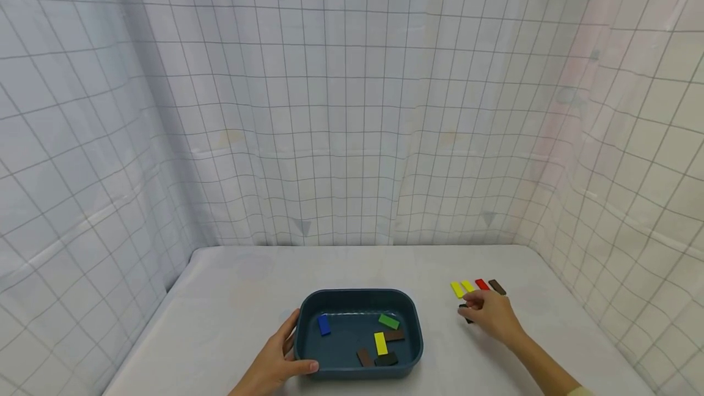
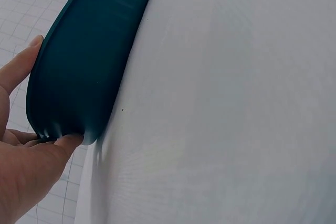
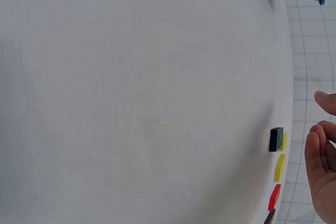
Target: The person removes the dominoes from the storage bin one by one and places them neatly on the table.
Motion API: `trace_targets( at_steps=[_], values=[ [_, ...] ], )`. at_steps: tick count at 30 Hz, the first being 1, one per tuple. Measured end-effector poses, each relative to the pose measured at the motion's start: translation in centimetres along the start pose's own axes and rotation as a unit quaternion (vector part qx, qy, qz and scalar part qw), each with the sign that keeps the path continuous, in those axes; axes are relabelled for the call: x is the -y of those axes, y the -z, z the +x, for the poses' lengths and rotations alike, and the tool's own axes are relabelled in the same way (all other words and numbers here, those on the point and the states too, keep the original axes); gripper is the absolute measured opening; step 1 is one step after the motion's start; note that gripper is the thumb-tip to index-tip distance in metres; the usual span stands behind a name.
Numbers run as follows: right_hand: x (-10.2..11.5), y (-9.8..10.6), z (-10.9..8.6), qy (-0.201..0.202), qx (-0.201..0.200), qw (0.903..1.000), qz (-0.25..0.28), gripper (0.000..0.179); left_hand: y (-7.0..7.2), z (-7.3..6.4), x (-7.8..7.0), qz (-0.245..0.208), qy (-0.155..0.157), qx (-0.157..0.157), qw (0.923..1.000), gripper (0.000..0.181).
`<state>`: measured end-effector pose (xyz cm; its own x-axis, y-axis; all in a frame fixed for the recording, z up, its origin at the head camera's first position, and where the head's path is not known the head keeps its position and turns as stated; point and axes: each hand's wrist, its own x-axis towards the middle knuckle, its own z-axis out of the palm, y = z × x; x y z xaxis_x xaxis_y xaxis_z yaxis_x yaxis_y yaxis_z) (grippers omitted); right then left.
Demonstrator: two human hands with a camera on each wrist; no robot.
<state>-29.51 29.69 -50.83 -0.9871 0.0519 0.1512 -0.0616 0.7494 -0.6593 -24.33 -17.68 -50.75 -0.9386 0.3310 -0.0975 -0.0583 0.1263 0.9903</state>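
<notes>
My left hand point(image 1: 277, 352) holds the left end of a dark teal tub point(image 1: 360, 374), its thumb over the front rim and its fingers along the outer side; the left wrist view shows this grip on the tub point(image 2: 84, 56) too. Inside lie a blue block point(image 1: 324, 325), a green block point(image 1: 388, 321), a yellow block point(image 1: 381, 343), two brown blocks and a black block point(image 1: 387, 359). My right hand point(image 1: 492, 315) hovers over a black block point(image 3: 276, 139) on the table, thumb and fingers apart, with nothing between them.
Beyond my right hand stand two yellow blocks point(image 1: 457, 289), a red block point(image 1: 481, 285) and a brown block point(image 1: 497, 287) in a row. The white-covered table point(image 1: 242, 298) is bordered by checked curtains point(image 1: 352, 139) at the back and both sides.
</notes>
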Motion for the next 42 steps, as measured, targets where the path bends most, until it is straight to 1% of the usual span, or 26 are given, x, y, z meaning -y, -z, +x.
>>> trace_targets(
  at_steps=[7, 12, 19, 24, 28, 33, 37, 42],
  values=[
    [1.9, -0.2, 0.2, 0.042, -0.005, 0.9991, 0.002, 0.031, 0.1, 0.0, 0.1, -0.006, 0.0, 0.011, 0.9999, 0.108],
    [3.4, -0.2, 0.6, 0.074, -0.006, 0.9973, 0.002, 0.031, 0.1, 0.0, 0.1, -0.007, -0.001, 0.01, 0.9999, 0.108],
    [5.2, -0.5, 1.2, 0.083, -0.007, 0.9965, 0.007, 0.028, 0.1, 0.0, 0.2, -0.002, -0.001, 0.006, 1.0, 0.108],
    [6.5, -1.2, 1.4, 0.088, -0.002, 0.9959, 0.022, 0.023, 0.1, 0.0, 0.3, 0.003, 0.002, 0.004, 1.0, 0.108],
    [7.4, -2.0, 1.6, 0.104, 0.008, 0.9943, 0.024, 0.022, 0.1, 0.0, 0.3, 0.007, 0.005, 0.001, 1.0, 0.109],
    [8.7, -2.9, 1.7, 0.125, 0.023, 0.9913, 0.032, 0.022, 0.1, 0.0, 0.3, -0.011, 0.007, 0.009, 0.9999, 0.108],
    [9.7, -3.7, 1.8, 0.138, 0.04, 0.9889, 0.036, 0.022, 0.2, 0.1, 0.4, -0.01, 0.007, 0.008, 0.9999, 0.108],
    [11.1, -4.8, 2.1, 0.171, 0.063, 0.9825, 0.037, 0.023, 0.2, 0.2, 0.4, -0.017, 0.006, 0.01, 0.9998, 0.108]
  ],
)
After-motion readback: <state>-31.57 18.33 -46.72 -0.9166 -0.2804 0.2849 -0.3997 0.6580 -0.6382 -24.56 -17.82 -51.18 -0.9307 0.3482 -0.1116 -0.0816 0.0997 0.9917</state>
